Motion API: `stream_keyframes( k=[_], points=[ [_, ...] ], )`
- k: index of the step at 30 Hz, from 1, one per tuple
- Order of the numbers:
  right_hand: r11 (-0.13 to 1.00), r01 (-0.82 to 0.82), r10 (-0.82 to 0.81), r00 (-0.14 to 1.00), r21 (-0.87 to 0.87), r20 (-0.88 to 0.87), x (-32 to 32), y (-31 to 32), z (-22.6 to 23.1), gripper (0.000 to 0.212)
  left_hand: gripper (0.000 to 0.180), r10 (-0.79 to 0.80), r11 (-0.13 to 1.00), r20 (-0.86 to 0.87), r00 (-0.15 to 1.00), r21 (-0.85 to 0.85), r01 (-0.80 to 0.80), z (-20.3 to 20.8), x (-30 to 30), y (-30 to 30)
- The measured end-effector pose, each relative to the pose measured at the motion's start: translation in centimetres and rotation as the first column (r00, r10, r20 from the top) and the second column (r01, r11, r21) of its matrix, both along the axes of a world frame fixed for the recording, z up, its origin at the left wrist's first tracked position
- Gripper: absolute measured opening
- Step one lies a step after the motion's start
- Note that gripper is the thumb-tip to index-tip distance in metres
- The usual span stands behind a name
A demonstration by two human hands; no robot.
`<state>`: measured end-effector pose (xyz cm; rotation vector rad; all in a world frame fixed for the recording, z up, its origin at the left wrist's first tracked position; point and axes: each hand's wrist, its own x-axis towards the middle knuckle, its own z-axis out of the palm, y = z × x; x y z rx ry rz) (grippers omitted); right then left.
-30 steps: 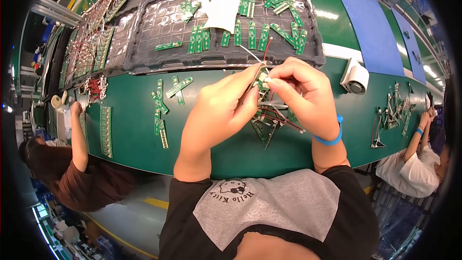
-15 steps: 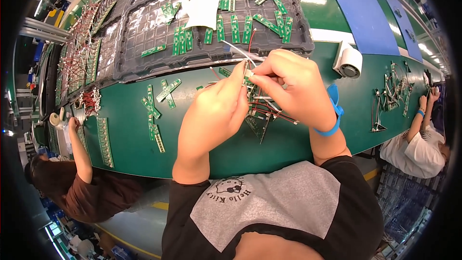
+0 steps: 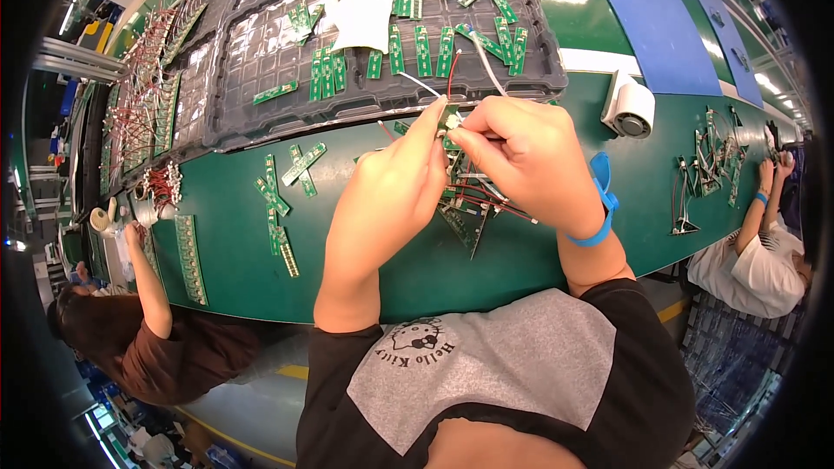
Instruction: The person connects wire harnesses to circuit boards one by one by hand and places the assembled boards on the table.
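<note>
My left hand [image 3: 382, 200] is closed, pinching a small green circuit board [image 3: 451, 111] between thumb and fingers. My right hand [image 3: 530, 152], with a blue wristband [image 3: 599, 208], meets it from the other side. Its thumb and forefinger are pinched at a small white connector [image 3: 453, 122] against the board. A white wire [image 3: 420, 84], a red wire [image 3: 452, 74] and a pale cable [image 3: 488, 67] stick up past the fingertips. Under both hands lies a heap of wired circuit boards [image 3: 459, 224], partly hidden. Whether the connector is seated cannot be made out.
A black plastic tray [image 3: 261, 126] holds many loose boards and a white glove [image 3: 361, 13]. Several boards [image 3: 287, 252] lie left on the green table [image 3: 234, 208]. A white fan-like device [image 3: 630, 111] stands right. Wired boards [image 3: 708, 156] lie beyond it. People sit at both sides.
The pale cable at my right fingers has swung upright over the tray. The board and connector between my fingertips show more openly; both hands stay nearly in place.
</note>
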<state>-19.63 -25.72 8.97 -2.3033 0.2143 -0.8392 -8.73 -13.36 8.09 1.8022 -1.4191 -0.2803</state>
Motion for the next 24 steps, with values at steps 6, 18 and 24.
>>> stream_keyframes(
  k=[6, 18, 24],
  points=[
    [0.95, 0.032, -0.043, 0.999, 0.309, 0.028, -0.1, 0.7, 0.3, 0.013, 0.023, -0.015, 0.999, -0.142, 0.99, -0.035, 0.01, 0.8, -0.4, -0.6],
    [0.977, 0.156, -0.199, 0.912, -0.146, -0.358, -0.7, -2.5, -0.4, 0.019, 0.022, 0.003, 0.981, -0.17, 0.985, -0.191, -0.036, 1.3, 0.1, 0.4],
    [0.977, 0.002, 0.093, 0.897, 0.214, -0.431, -0.4, -2.6, 0.2, 0.016, 0.02, 0.011, 0.969, -0.115, 0.993, -0.243, -0.038, 0.8, 0.5, 0.5]
  ],
)
